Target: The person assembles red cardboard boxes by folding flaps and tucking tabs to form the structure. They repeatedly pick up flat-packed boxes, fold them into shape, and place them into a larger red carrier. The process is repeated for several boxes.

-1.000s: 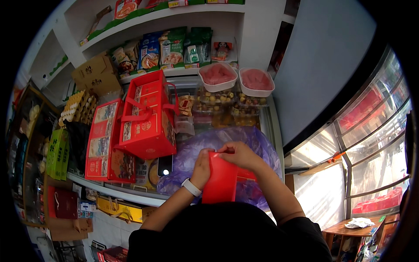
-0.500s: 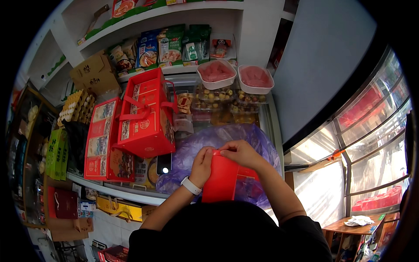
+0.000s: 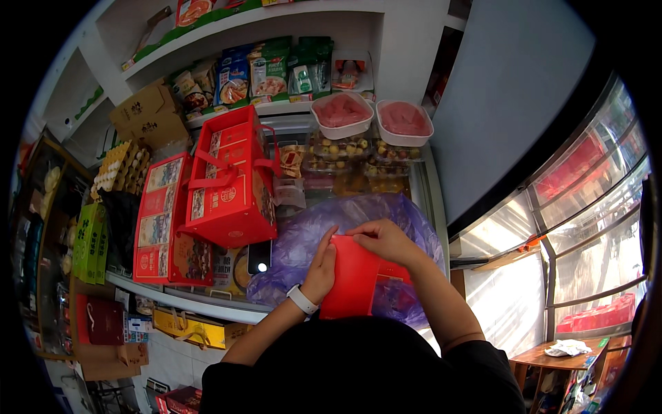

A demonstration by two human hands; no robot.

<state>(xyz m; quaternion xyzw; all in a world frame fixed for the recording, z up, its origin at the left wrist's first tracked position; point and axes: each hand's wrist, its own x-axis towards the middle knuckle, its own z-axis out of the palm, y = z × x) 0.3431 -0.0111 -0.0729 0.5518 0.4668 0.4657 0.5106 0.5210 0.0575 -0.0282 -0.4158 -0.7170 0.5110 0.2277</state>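
Note:
A smooth, plain red sheet or folded carton piece [image 3: 349, 279] stands up in front of my chest, its lower end reaching my black shirt. My left hand [image 3: 319, 271], with a white band on the wrist, grips its left edge, thumb against the face and fingers pointing up. At its top edge, the thumb and fingers of my right hand [image 3: 380, 241] pinch the corner. Behind and beneath lies a crumpled purple plastic bag [image 3: 310, 231] on the glass-topped counter. More red material with printing shows just right of the sheet, partly hidden by my right forearm.
Two red gift boxes, one with ribbon handles [image 3: 231, 200] and one flat-topped [image 3: 160, 221], stand at left. A phone [image 3: 260, 260] lies beside the bag. White tubs of pink meat [image 3: 341, 115] sit at the back. Egg trays [image 3: 121, 169] and a glass door [image 3: 586, 207] flank the counter.
My left fingers have loosened and straightened upward along the sheet's edge. The right hand has shifted slightly right along the top, and the sheet has tilted a little.

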